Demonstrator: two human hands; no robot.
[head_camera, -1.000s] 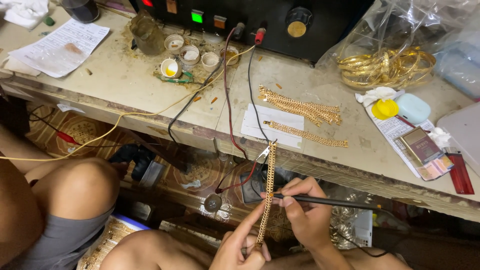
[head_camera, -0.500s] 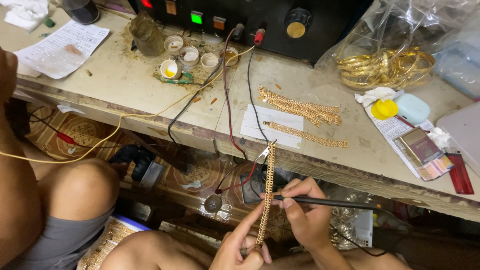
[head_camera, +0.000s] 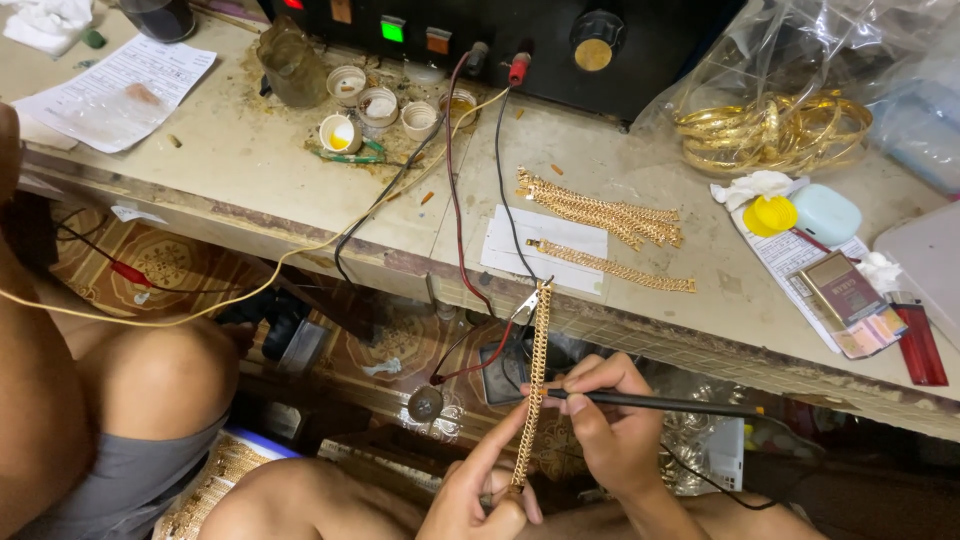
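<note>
Pinching the gold chain (head_camera: 532, 400) taut, the left hand (head_camera: 480, 495) steadies it; right hand (head_camera: 610, 425) grips the black probe (head_camera: 650, 403); touch its tip lightly.

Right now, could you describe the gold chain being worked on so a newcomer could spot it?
Below the workbench edge, one gold chain hangs upright from a small clip. The left hand pinches its lower end. Unlike the chains lying flat on the bench, it is stretched vertically.

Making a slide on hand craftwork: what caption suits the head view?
Left hand holds a gold chain taut from a clip while right hand touches a black wired probe to it.
</note>
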